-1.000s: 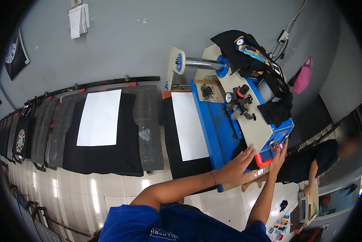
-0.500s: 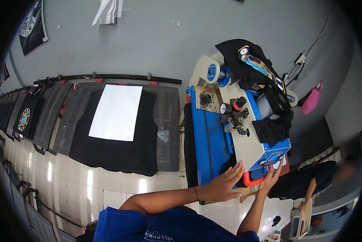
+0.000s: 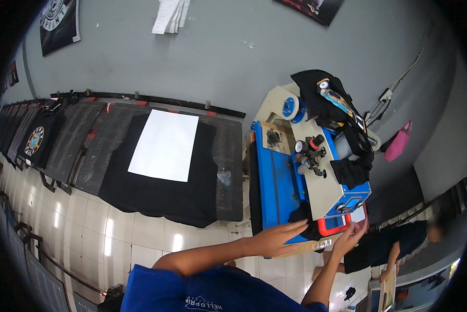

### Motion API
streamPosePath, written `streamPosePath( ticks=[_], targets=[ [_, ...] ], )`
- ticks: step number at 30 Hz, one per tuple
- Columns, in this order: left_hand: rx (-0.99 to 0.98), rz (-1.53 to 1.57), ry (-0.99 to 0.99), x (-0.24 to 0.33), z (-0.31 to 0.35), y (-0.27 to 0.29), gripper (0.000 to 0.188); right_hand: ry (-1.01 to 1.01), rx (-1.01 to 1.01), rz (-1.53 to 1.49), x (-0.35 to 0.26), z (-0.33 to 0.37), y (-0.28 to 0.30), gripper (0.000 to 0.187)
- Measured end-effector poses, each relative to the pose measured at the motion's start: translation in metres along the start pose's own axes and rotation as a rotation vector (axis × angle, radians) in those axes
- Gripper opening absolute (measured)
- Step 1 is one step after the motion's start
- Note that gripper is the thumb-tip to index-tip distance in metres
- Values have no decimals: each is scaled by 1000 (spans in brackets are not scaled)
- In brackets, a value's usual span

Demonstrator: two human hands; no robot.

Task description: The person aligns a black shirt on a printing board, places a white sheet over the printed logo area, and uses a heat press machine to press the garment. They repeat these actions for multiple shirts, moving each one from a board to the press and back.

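Note:
A blue and cream press machine [image 3: 324, 195] stands in front of me, a bit to the right. My left hand [image 3: 279, 238] is off its near left edge with fingers stretched out, holding nothing; a piece of black cloth [image 3: 302, 214] lies just beyond the fingertips. Beside the red frame-like handle [image 3: 323, 227] at the machine's front is my right hand [image 3: 351, 237], its fingers apart. Whether those fingers touch the red part I cannot tell. To the left, a white sheet [image 3: 164, 145] lies on a black shirt [image 3: 140, 195] spread over a dark board [image 3: 228, 171].
Black printed garments [image 3: 329, 104] are draped over the machine, around a pressure gauge and valves [image 3: 310, 155]. More dark boards [image 3: 69, 135] run off to the left along the grey wall. Another person [image 3: 387, 249] stands at the right, holding a flat board [image 3: 387, 292].
The view has shifted, so board and machine appear further right. My left hand has come away from the machine's front corner, and my right hand has loosened from the red handle.

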State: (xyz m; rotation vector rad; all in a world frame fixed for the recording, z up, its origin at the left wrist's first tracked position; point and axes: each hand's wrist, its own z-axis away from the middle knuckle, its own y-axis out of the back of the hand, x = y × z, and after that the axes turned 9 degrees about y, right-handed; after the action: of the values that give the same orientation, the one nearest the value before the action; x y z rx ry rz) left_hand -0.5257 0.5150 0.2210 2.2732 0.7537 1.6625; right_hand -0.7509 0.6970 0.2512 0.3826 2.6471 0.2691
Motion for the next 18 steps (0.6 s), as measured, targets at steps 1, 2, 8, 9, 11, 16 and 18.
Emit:
streamPosePath(
  ticks=[1,2,8,9,11,16,18],
  targets=[
    [-35,7,3,-7,28,13,61,-136,-29,-94,-13,12,12,42],
    [-85,23,151,-1,68,31,54,-199,-43,-150,-51,24,24,37],
    [205,-244,831,-93,315,34,40,-484,-857,-626,-145,166,-29,23],
    [192,-282,919,-88,357,45,39,-529,-1043,-689,-169,190,-34,24],
    [319,-92,1107,-80,407,61,38,-384,-1361,-590,-209,211,-56,27],
    [775,12,1078,-97,449,89,34,28,-1755,-624,-258,240,-115,32],
    [908,64,1023,-108,430,119,35,114,-1811,-627,-273,249,-143,35]
  ],
)
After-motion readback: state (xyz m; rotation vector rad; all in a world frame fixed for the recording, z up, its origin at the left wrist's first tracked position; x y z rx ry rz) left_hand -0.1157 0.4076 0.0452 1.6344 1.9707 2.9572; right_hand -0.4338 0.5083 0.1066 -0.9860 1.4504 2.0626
